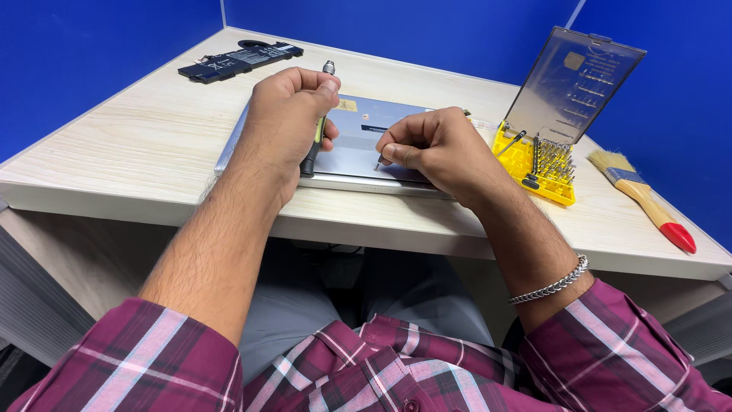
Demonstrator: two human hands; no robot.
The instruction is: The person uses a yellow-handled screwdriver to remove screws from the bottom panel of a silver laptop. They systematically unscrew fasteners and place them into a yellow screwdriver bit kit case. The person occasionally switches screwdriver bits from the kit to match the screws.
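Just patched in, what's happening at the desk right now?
A person is seated at a light wooden table with a closed silver laptop lying on it. The left hand grips a screwdriver upright on the laptop, while the right hand pinches a small bit against the casing. An open yellow bit set and a paintbrush lie to the right; a black battery pack lies at the far left.

A single camera, worn on the person's head, looks steeply down and forward over both forearms. It sits close: the hands fill the middle of the frame, the surface spans its upper half, the person's lap lies beneath, and blue partition walls close the far edge.
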